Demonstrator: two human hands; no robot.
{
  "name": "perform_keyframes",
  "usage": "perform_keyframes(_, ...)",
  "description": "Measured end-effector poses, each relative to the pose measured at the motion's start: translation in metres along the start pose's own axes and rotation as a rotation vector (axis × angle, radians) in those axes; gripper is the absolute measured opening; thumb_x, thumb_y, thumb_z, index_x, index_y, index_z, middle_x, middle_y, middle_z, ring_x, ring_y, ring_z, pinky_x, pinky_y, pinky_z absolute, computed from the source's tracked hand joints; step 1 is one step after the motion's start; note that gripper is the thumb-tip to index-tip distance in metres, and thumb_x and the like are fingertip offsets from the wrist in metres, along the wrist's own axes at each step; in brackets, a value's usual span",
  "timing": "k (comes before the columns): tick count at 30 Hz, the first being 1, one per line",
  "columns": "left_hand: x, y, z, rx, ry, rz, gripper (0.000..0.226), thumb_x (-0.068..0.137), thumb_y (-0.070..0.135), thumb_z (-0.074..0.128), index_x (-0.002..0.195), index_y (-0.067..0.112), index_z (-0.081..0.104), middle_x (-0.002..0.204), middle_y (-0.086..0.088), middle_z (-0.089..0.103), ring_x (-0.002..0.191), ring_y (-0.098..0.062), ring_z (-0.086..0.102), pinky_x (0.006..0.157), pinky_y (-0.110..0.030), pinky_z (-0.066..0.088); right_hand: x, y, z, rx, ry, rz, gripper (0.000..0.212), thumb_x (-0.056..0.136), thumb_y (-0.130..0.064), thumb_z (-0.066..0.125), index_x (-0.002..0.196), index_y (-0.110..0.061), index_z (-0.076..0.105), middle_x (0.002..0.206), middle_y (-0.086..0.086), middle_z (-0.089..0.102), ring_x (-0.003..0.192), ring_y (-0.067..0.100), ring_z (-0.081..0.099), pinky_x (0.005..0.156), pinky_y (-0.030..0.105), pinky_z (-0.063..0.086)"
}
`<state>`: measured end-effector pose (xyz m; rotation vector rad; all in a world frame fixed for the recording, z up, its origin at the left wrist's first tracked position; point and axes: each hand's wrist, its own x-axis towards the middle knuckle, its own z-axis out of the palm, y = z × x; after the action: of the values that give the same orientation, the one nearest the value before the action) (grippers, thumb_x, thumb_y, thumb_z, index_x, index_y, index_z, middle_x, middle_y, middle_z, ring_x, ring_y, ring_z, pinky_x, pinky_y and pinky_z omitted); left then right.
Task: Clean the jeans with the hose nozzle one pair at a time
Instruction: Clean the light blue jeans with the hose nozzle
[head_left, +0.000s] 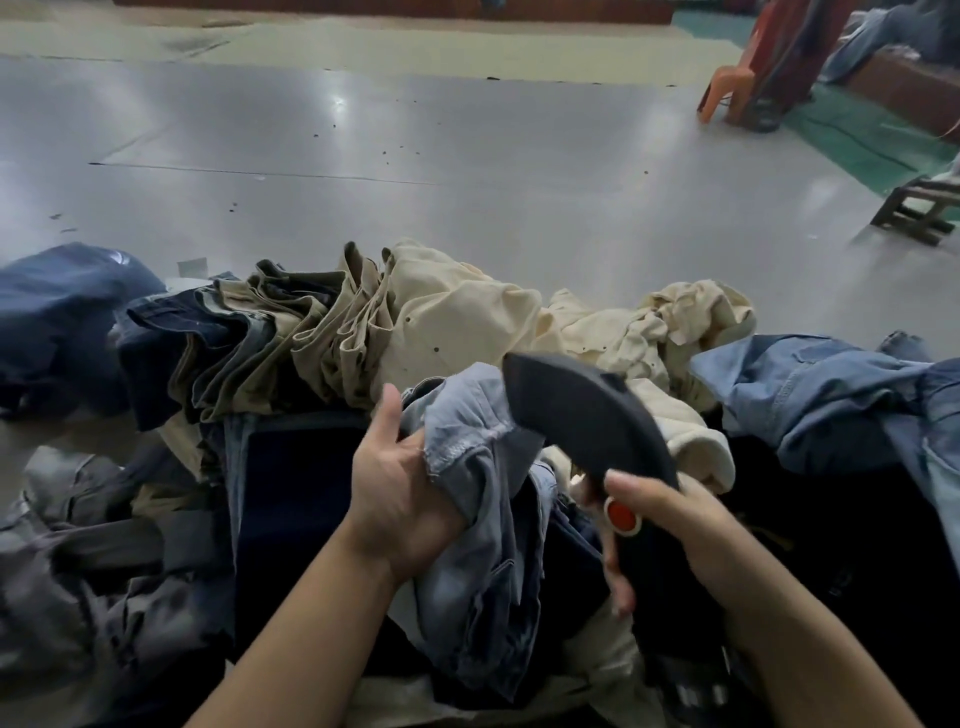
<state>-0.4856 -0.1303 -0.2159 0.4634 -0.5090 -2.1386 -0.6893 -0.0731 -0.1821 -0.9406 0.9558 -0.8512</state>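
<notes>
My left hand (395, 488) grips a bunched fold of light grey-blue jeans (467, 519), lifted a little above the heap in front of me. My right hand (670, 525) holds a black hose nozzle (587, 415) by its handle, with the thumb just above a red button (622, 515). The nozzle's wide dark head tilts up and left, right beside the held jeans near their frayed hem. A dark navy pair (296, 493) lies flat under my left hand.
Heaps of trousers surround me: khaki and beige pairs (415, 317) ahead, dark blue ones (62, 322) at left, grey ones (78, 571) low left, light blue denim (831, 400) at right. Beyond lies shiny grey floor (415, 156), an orange plastic chair (737, 78) and a wooden stool (919, 208).
</notes>
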Motion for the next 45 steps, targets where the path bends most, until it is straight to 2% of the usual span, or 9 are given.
perform_keyframes(4, 0.001, 0.003, -0.001, 0.021, -0.007, 0.073, 0.084, 0.086, 0.069, 0.029, 0.128, 0.003, 0.058, 0.132, -0.019, 0.057, 0.123, -0.03, 0.055, 0.101, -0.038, 0.048, 0.001, 0.007, 0.011, -0.098, -0.066, 0.092, 0.07, 0.062, -0.046, 0.079, 0.086, 0.015, 0.053, 0.055, 0.017, 0.056, 0.036, 0.024, 0.055, 0.039, 0.023, 0.044)
perform_keyframes(8, 0.001, -0.004, 0.001, 0.076, 0.036, 0.059, 0.045, 0.091, 0.032, 0.045, 0.118, 0.003, 0.067, 0.125, -0.018, 0.063, 0.118, -0.028, 0.059, 0.096, -0.037, 0.05, 0.006, 0.008, 0.015, -0.097, -0.022, 0.058, 0.043, 0.065, -0.049, 0.073, 0.074, -0.008, 0.066, 0.055, 0.015, 0.057, 0.038, 0.024, 0.055, 0.041, 0.025, 0.046)
perform_keyframes(12, -0.001, -0.004, 0.003, -0.026, -0.037, -0.02, 0.05, 0.081, 0.027, 0.063, 0.12, -0.004, 0.063, 0.125, -0.021, 0.062, 0.117, -0.031, 0.059, 0.108, -0.041, 0.04, 0.014, 0.011, 0.012, 0.014, 0.122, -0.041, 0.033, 0.062, -0.049, 0.074, 0.061, -0.017, 0.068, 0.053, 0.013, 0.055, 0.036, 0.024, 0.054, 0.042, 0.028, 0.048)
perform_keyframes(19, -0.004, 0.007, 0.003, -0.034, 0.001, 0.011, 0.055, 0.086, 0.031, 0.05, 0.125, -0.006, 0.058, 0.129, -0.023, 0.058, 0.119, -0.033, 0.058, 0.103, -0.042, 0.042, 0.005, 0.002, -0.001, 0.043, 0.012, -0.047, 0.064, 0.053, -0.05, 0.087, 0.083, 0.001, 0.062, 0.057, 0.018, 0.054, 0.037, 0.027, 0.055, 0.041, 0.029, 0.048)
perform_keyframes(22, 0.0, 0.005, 0.004, -0.026, 0.05, 0.041, 0.058, 0.086, 0.035, 0.048, 0.132, -0.002, 0.054, 0.134, -0.02, 0.055, 0.122, -0.031, 0.056, 0.105, -0.042, 0.042, 0.006, 0.006, 0.008, -0.088, -0.063, 0.025, 0.041, 0.063, -0.044, 0.078, 0.074, -0.007, 0.066, 0.055, 0.016, 0.056, 0.038, 0.024, 0.055, 0.041, 0.025, 0.046)
perform_keyframes(30, -0.005, 0.001, 0.005, 0.013, -0.049, -0.024, 0.057, 0.09, 0.034, 0.047, 0.132, -0.003, 0.052, 0.138, -0.023, 0.051, 0.128, -0.034, 0.05, 0.109, -0.044, 0.037, 0.011, 0.0, -0.006, 0.049, 0.275, -0.092, 0.03, 0.068, -0.038, 0.072, 0.065, -0.01, 0.06, 0.054, 0.014, 0.052, 0.036, 0.025, 0.052, 0.04, 0.03, 0.047)
perform_keyframes(35, -0.003, 0.013, -0.002, -0.014, 0.007, 0.032, 0.055, 0.093, 0.038, 0.037, 0.121, -0.001, 0.064, 0.126, -0.02, 0.062, 0.117, -0.031, 0.06, 0.095, -0.042, 0.051, 0.0, -0.001, -0.012, -0.002, 0.08, -0.035, 0.042, 0.06, -0.037, 0.075, 0.068, 0.0, 0.058, 0.05, 0.018, 0.053, 0.033, 0.027, 0.052, 0.036, 0.026, 0.044)
perform_keyframes(40, 0.0, 0.014, 0.002, 0.001, -0.049, 0.001, 0.052, 0.095, 0.032, 0.039, 0.123, -0.006, 0.06, 0.124, -0.023, 0.062, 0.115, -0.031, 0.061, 0.093, -0.039, 0.052, 0.007, 0.009, 0.0, -0.165, -0.045, 0.079, 0.03, 0.065, -0.044, 0.074, 0.055, -0.021, 0.059, 0.055, 0.015, 0.054, 0.037, 0.023, 0.055, 0.04, 0.023, 0.044)
perform_keyframes(45, 0.005, 0.005, -0.002, 0.12, 0.013, -0.039, 0.055, 0.092, 0.033, 0.043, 0.135, 0.0, 0.051, 0.142, -0.021, 0.046, 0.137, -0.034, 0.037, 0.118, -0.043, 0.02, 0.009, 0.008, -0.002, -0.136, 0.006, 0.061, 0.037, 0.066, -0.048, 0.074, 0.057, -0.016, 0.058, 0.052, 0.014, 0.055, 0.037, 0.024, 0.054, 0.04, 0.025, 0.044)
